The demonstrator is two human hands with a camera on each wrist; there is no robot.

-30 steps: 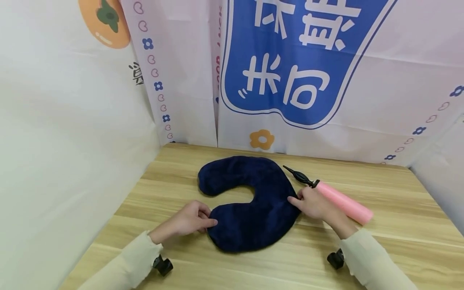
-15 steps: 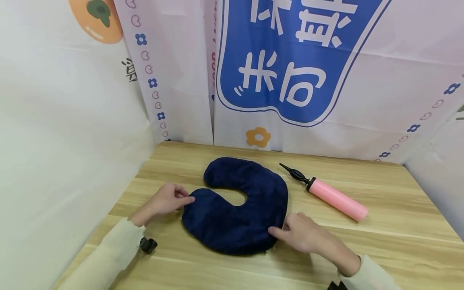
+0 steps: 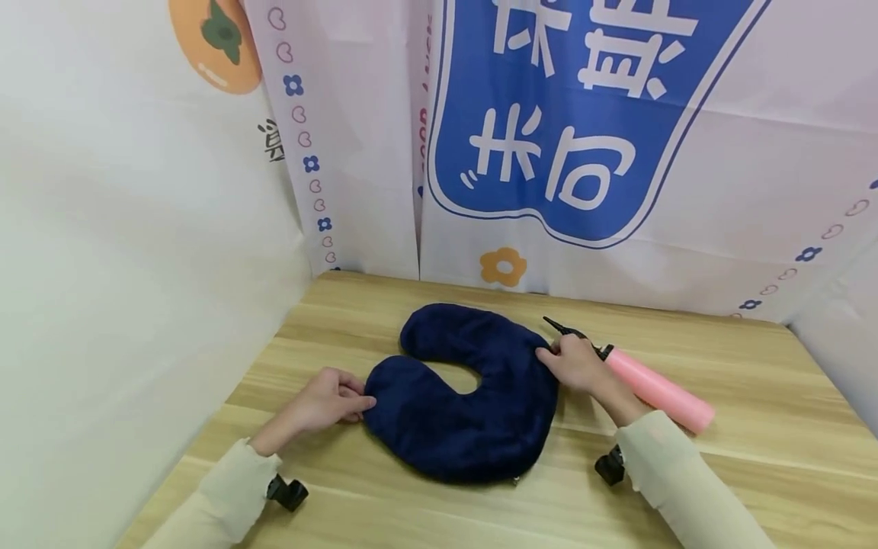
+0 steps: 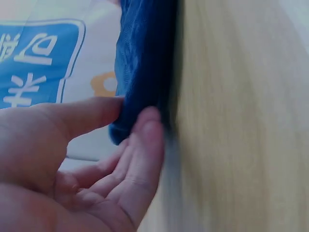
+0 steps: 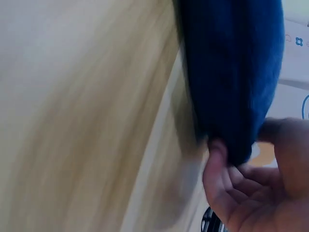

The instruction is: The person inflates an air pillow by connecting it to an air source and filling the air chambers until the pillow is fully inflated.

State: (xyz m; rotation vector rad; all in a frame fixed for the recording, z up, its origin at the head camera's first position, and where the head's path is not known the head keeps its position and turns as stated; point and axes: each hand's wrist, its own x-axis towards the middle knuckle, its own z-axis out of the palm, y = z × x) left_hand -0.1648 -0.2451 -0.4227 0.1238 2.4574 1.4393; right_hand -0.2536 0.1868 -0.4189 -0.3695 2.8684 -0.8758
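Note:
A navy blue U-shaped neck pillow (image 3: 480,412) lies on the wooden table, its opening toward the left. My left hand (image 3: 331,398) pinches the rounded end of its nearer arm between thumb and fingers. The left wrist view shows the thumb on one face of the pillow (image 4: 145,58) and the fingertips on the other. On the pillow's right outer edge, toward the back, my right hand (image 3: 578,364) pinches the fabric. In the right wrist view, thumb and fingers grip the edge of the pillow (image 5: 231,72) from both sides. A small zipper pull (image 3: 517,480) shows at the near edge.
A pink hand pump (image 3: 661,390) with a black nozzle lies right of the pillow, partly behind my right hand and forearm. A printed cloth (image 3: 370,152) hangs along the table's back edge, and a white sheet (image 3: 137,267) stands at the left.
The pillow has turned on the table, its nearer arm swinging left and backward. My right hand moved down the right edge, then back up to grip farther back. My left hand shifted left.

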